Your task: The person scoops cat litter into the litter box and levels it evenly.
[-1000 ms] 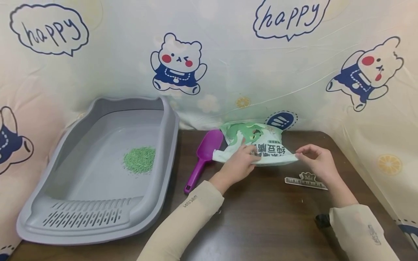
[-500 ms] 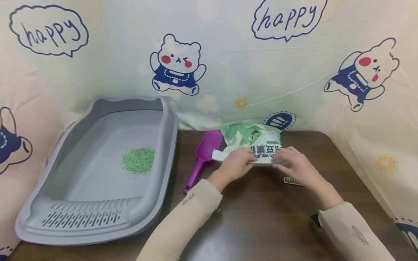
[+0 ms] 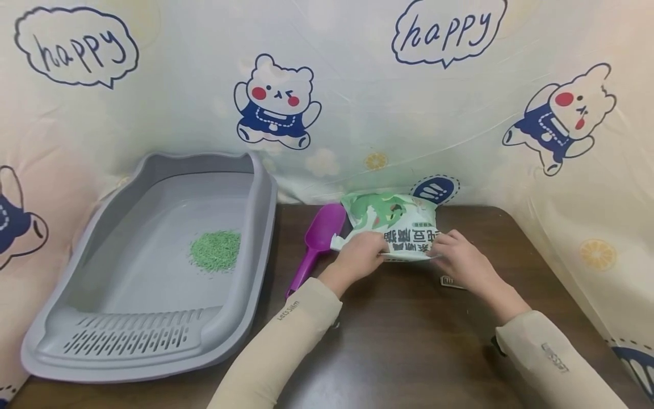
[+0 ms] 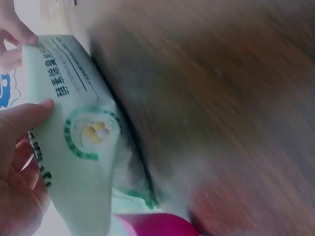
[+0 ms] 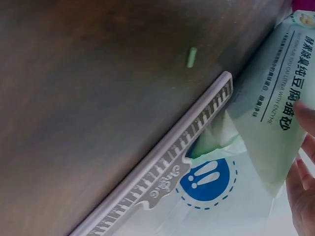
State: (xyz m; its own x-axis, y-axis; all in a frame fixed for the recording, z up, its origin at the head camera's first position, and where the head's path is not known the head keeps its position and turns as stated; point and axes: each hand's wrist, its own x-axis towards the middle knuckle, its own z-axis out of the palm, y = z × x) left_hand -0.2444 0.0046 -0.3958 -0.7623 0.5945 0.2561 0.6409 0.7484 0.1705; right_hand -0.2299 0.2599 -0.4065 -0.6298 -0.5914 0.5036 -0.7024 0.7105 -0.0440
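A pale green cat litter bag lies at the back of the table, its near end folded over. My left hand grips the left part of that folded edge, thumb on the printed face and fingers behind. Toward the right end, my right hand pinches the same edge; the right wrist view shows its thumb and fingertips on the fold. Partly hidden behind the right hand is a flat clip with a piano-key pattern, lying on the table.
A purple scoop lies just left of the bag, its handle toward me. The grey litter box fills the left side, with green pellets on its floor. One loose pellet lies near the clip. A printed cloth hangs behind.
My right hand has moved left from the bag's outer right corner and now pinches the fold nearer the middle. My left hand has slid slightly left along the edge.
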